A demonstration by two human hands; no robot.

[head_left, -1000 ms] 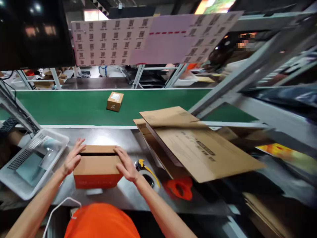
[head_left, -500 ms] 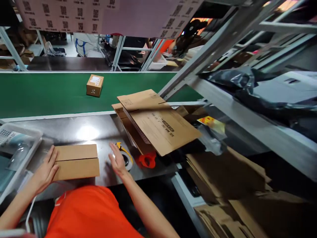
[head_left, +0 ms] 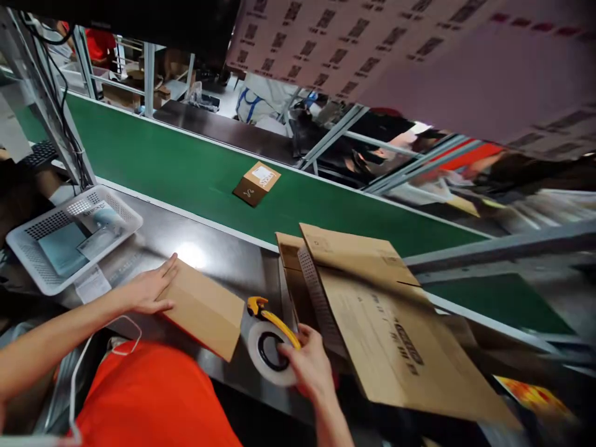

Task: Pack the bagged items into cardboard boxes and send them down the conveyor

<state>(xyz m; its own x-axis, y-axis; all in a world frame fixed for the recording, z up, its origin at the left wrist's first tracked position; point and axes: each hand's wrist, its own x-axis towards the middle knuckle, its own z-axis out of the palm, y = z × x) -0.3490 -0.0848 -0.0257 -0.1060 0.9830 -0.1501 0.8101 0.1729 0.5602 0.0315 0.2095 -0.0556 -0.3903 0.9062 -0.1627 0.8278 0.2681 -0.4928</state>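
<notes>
A small closed cardboard box [head_left: 202, 304] lies on the steel worktop in front of me. Across its left end my left hand [head_left: 151, 290] is laid, fingers over the far corner and thumb nearer to me, gripping it. My right hand [head_left: 310, 360] has closed on the handle of a yellow tape dispenser [head_left: 284, 328] that carries a wide roll of clear tape [head_left: 258, 351]. The dispenser is just right of the box, its yellow head pointing towards it. Part of the handle is hidden by my fingers.
A large open carton [head_left: 372, 323] stands at the right of the worktop. To the left is a white basket [head_left: 41, 282] with packets inside. Behind the worktop, a green conveyor [head_left: 186, 155] carries a labelled parcel [head_left: 256, 184]. A sheet of printed codes [head_left: 326, 46] hangs overhead.
My right hand, open beside the tape dispenser before, has taken hold of its handle. The box has turned and tilts in view under my left hand. My view has swung left and tilted.
</notes>
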